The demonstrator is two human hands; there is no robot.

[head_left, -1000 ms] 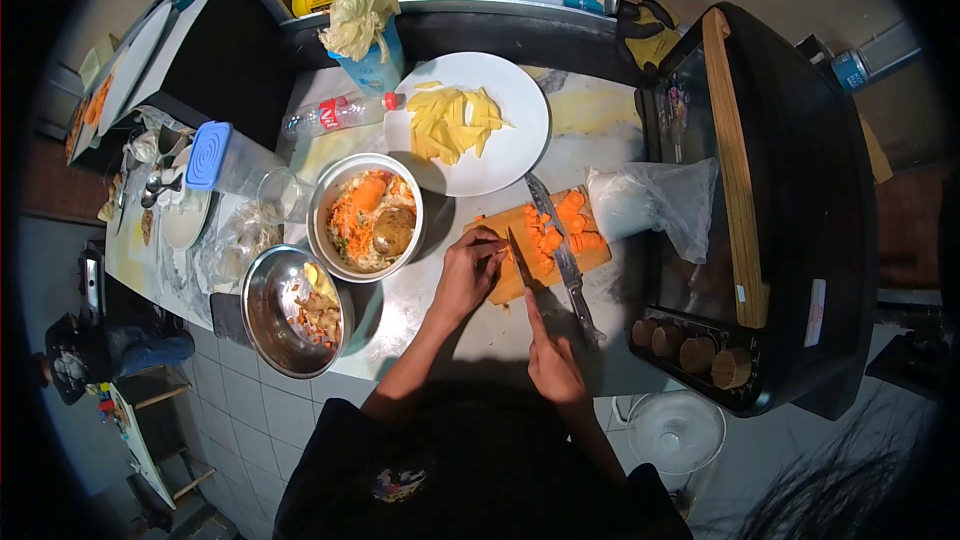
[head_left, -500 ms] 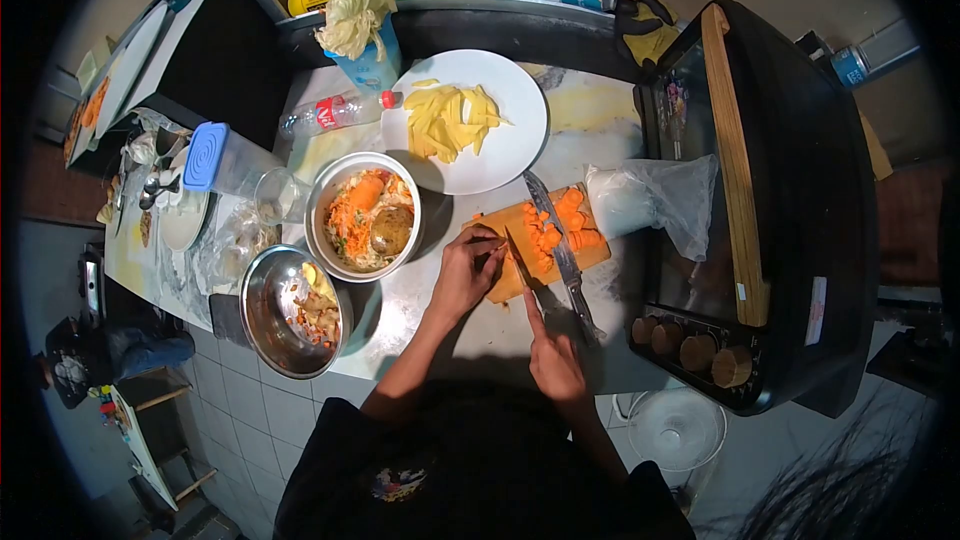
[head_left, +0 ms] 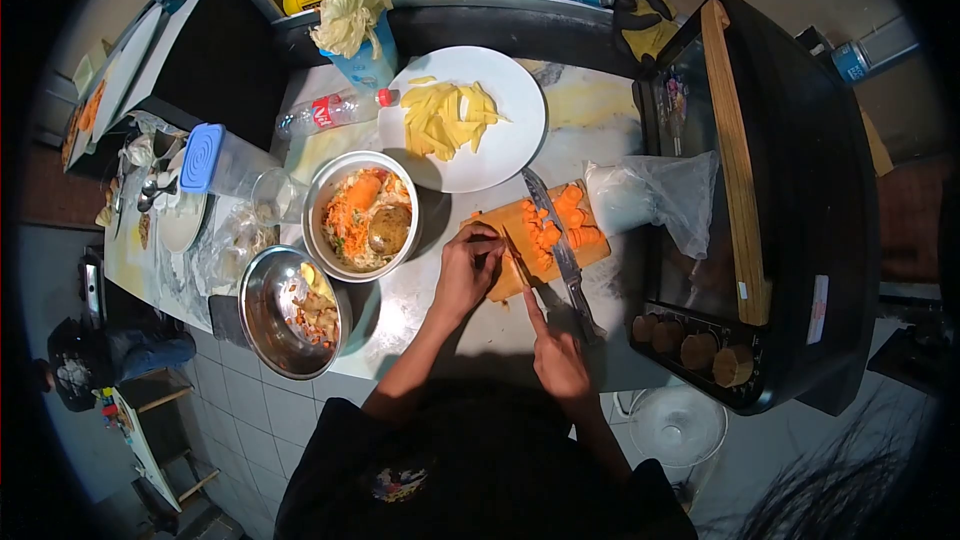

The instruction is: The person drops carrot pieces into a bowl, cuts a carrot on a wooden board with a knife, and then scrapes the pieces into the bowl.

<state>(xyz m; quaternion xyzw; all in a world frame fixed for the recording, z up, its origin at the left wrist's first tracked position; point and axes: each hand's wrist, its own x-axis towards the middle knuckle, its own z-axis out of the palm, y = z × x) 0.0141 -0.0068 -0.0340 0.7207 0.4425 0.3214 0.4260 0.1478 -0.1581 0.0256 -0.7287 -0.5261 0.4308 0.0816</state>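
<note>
My right hand (head_left: 560,362) is closed round the handle of a small kitchen knife (head_left: 515,258), index finger stretched along it. The blade points away over the orange cutting board (head_left: 508,286), beside my left fingertips. My left hand (head_left: 468,265) is closed, its fingers pinching what looks like a small piece of carrot against the board; the fingers mostly hide it. Cut carrot pieces (head_left: 572,208) lie on the board's right half. Across them rests a larger knife (head_left: 566,262), its handle toward me, untouched by either hand.
A white plate (head_left: 520,145) holds yellow strips. On the left stand a white pot (head_left: 316,237) of shredded vegetables and a steel bowl (head_left: 262,345) with peelings. A plastic bag of white contents (head_left: 620,202) touches the black oven (head_left: 790,240) side. A bottle (head_left: 330,114) lies behind.
The view has shifted very slightly. Both hands and the small knife stay in nearly the same place on the board.
</note>
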